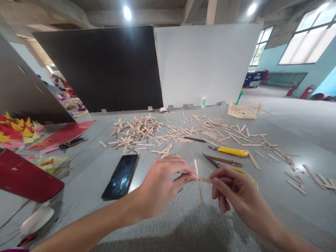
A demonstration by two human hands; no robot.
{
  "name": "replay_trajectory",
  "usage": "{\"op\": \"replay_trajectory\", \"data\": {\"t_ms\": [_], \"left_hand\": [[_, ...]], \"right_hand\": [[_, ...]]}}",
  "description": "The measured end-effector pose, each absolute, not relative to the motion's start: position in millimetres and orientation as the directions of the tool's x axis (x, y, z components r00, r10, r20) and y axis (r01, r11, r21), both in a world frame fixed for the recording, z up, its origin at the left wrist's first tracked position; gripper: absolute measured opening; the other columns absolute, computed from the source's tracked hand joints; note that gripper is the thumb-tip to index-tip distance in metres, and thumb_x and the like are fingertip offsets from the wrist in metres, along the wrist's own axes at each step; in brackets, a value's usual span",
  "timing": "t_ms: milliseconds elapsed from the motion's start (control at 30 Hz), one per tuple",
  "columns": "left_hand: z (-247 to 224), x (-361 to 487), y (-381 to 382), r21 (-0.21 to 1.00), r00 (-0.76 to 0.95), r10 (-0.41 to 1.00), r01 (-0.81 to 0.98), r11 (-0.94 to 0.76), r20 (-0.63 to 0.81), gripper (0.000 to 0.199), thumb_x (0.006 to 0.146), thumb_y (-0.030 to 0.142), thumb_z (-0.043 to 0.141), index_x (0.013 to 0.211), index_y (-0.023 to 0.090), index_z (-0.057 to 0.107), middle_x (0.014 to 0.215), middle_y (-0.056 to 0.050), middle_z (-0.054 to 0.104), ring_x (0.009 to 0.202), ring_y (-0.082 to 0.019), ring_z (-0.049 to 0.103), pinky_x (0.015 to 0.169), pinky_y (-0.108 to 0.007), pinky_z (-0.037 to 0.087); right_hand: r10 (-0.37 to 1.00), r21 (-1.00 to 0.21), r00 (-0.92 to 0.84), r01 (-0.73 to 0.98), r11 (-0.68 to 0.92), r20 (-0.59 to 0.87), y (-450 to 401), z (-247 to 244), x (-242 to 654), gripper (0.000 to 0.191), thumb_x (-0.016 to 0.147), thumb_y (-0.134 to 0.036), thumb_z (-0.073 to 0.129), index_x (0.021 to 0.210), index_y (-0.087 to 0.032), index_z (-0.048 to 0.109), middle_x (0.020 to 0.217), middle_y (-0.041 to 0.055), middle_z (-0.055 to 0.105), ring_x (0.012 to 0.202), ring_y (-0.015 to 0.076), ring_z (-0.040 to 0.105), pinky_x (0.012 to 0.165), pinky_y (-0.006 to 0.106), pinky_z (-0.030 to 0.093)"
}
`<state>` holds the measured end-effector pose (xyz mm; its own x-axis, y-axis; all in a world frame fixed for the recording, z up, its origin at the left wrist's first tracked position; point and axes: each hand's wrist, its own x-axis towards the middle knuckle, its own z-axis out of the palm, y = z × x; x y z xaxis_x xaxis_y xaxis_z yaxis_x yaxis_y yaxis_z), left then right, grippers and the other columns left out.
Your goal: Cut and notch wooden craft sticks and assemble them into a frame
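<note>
Above the grey table, two thin wooden sticks cross each other. My left hand pinches the left end of the flatter stick between thumb and fingertips, close to the crossing. The right end of that stick is pinched by my right hand; its lower fingers are curled. The other stick stands nearly upright through the crossing, touched by neither palm. Just behind my right hand lie scissors with yellow handles, partly hidden by it, and a brown pointed tool. A yellow cutter lies beyond them.
Many loose sticks are strewn over the table. A phone lies left of my left hand. At the far right is a small stick frame. A red cylinder and white mouse are at the left. Upright boards stand behind.
</note>
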<state>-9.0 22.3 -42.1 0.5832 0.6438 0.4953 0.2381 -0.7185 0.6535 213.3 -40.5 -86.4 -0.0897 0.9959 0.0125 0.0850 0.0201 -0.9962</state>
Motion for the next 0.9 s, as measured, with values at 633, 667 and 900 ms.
{"op": "replay_trajectory", "data": {"t_ms": [633,667,900], "left_hand": [[-47.0,-11.5,21.7,0.457,0.718,0.404,0.134,-0.879,0.567,0.012,0.098,0.005,0.061,0.095,0.012,0.07,0.089,-0.006,0.076,0.083,-0.018,0.062,0.077,-0.028,0.051],[-48.0,-11.7,21.7,0.442,0.727,0.383,0.122,-0.889,0.57,0.012,0.098,0.004,0.061,0.097,0.012,0.07,0.09,-0.006,0.075,0.084,-0.018,0.062,0.077,-0.028,0.051],[-51.3,-13.9,22.5,0.354,0.776,0.281,0.079,-0.932,0.565,0.013,0.098,0.001,0.059,0.101,0.01,0.068,0.092,-0.007,0.072,0.086,-0.018,0.059,0.08,-0.029,0.051]], "right_hand": [[0.993,-0.982,-0.021,0.142,0.121,0.119,-44.3,-88.4,212.4,0.03,0.1,-0.046,0.064,0.087,-0.018,0.063,0.07,-0.0001,0.067,0.048,0.0076,0.058,0.046,0.018,0.045],[0.992,-0.982,-0.013,0.141,0.127,0.126,-44.7,-88.5,212.1,0.03,0.1,-0.046,0.064,0.086,-0.019,0.064,0.07,0.0,0.067,0.048,0.0079,0.058,0.046,0.018,0.046],[0.99,-0.986,0.021,0.092,0.139,0.141,-47.5,-93.6,207.5,0.026,0.1,-0.044,0.064,0.09,-0.02,0.064,0.072,0.001,0.069,0.052,0.0102,0.063,0.049,0.02,0.05]]}}
